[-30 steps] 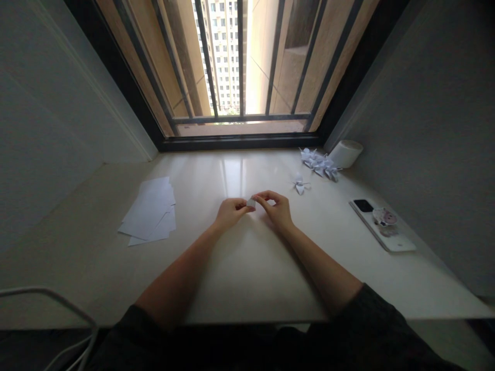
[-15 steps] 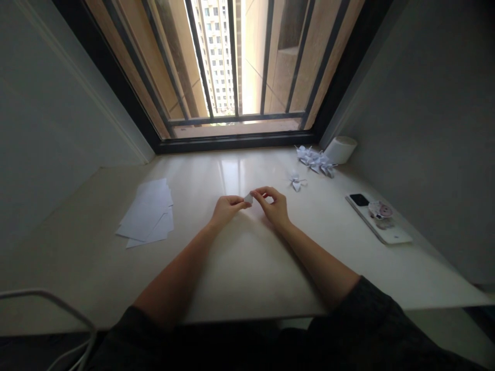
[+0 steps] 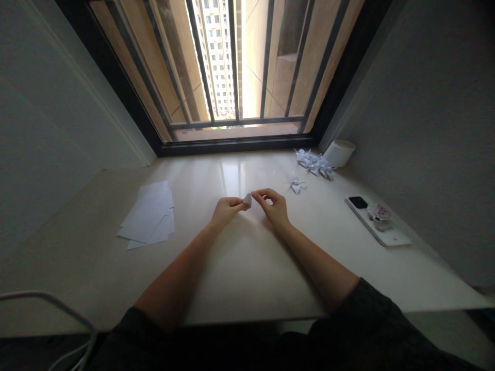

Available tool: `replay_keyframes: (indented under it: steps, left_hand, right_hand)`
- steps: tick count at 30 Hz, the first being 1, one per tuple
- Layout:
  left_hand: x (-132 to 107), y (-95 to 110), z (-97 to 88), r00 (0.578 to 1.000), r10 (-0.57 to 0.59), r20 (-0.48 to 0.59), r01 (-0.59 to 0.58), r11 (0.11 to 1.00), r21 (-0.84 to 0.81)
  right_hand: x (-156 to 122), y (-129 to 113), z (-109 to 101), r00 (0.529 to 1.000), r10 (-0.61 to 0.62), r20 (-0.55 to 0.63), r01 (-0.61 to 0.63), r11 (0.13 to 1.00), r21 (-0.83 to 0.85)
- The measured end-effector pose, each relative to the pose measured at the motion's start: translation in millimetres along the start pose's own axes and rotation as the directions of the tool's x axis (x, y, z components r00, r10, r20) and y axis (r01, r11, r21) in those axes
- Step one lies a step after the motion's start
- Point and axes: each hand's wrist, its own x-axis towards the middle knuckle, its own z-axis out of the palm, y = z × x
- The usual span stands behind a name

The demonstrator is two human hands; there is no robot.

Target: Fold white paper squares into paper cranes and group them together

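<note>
A small folded paper piece (image 3: 247,200) is pinched above the middle of the desk (image 3: 240,257), each grip clenched on it: left hand (image 3: 226,210) and right hand (image 3: 275,207). Loose sheets (image 3: 149,219) lie left, a phone (image 3: 377,220) right.

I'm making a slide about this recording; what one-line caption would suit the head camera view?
Left hand and right hand pinch a small folded paper piece above a pale table.
</note>
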Motion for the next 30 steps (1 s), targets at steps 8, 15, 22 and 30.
replay_keyframes:
  steps: [8, 15, 22, 30]
  left_hand:
    - [-4.0, -0.2, 3.7, 1.000, -0.003, -0.014, 0.004, 0.998, 0.070]
    - [-2.5, -0.7, 2.0, 1.000, -0.001, 0.007, 0.000, 0.999, 0.042]
    - [0.6, -0.1, 0.7, 0.999, 0.018, -0.038, -0.020, 0.998, -0.063]
    - [0.5, -3.6, 3.8, 0.996, 0.005, -0.087, -0.013, 0.996, -0.089]
  right_hand:
    - [-2.2, -5.0, -2.0, 0.992, -0.124, 0.014, 0.124, 0.982, -0.139]
    - [-2.4, -1.8, -0.9, 0.993, -0.114, 0.025, 0.116, 0.985, -0.127]
    - [-2.5, 7.2, 2.6, 0.998, -0.068, 0.011, 0.069, 0.991, -0.114]
    - [-4.6, 1.9, 0.8, 0.995, -0.098, 0.031, 0.102, 0.975, -0.195]
